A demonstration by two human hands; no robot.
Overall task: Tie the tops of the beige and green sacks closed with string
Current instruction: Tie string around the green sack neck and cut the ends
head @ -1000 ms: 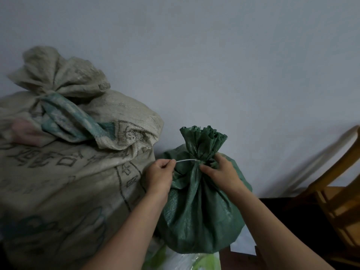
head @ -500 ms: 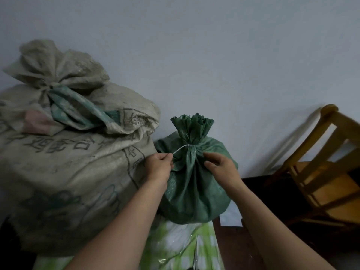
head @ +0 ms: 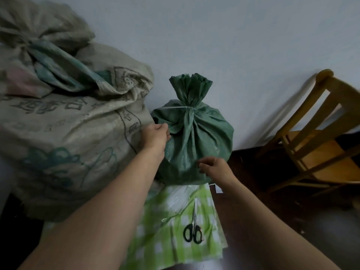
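Head view: green sack point(head: 196, 141) touches left hand point(head: 156, 133) fingers, string point(head: 176, 107) above

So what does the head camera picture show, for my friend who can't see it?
A small green sack, its neck tied with white string, stands by a wall beside a big beige sack. The person's left hand touches its side; the right hand is near its base. Scissors lie on green checked cloth.

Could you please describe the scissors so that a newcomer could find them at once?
Start at the small dark green woven sack against the wall. Below it lies a green-and-white checked cloth, and on it the black-handled metal scissors, the only tool there.
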